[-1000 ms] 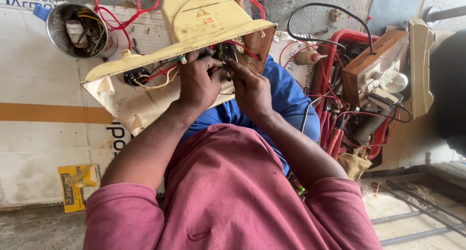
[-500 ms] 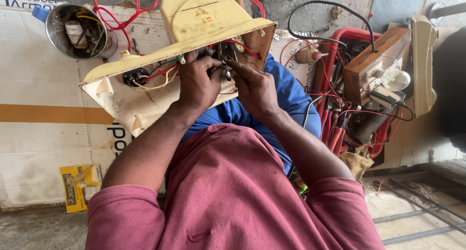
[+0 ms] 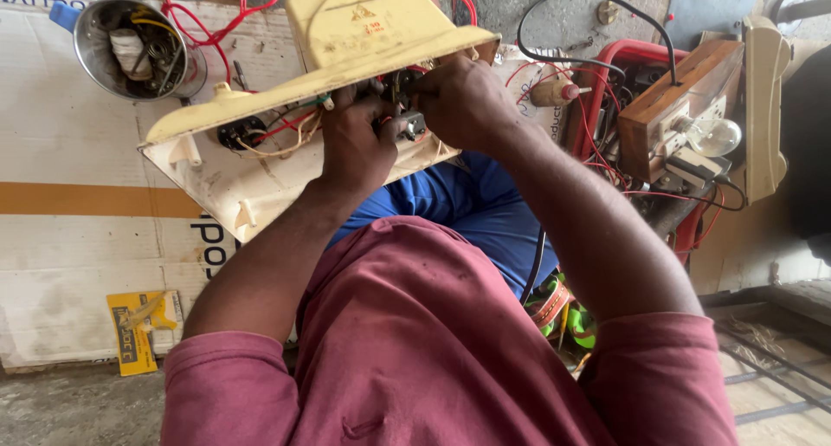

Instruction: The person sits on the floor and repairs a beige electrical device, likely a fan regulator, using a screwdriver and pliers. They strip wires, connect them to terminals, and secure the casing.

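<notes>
Sitting on flattened cardboard over a concrete floor, with a metal tin at 10 o'clock and a wooden box tangled in red wires at 2. Fingertips are buried in the wiring, so hard to see what's pinched. Cream casing sits at 12, opened up, grubby. Left hand and right hand both curl closed inside it.
</notes>
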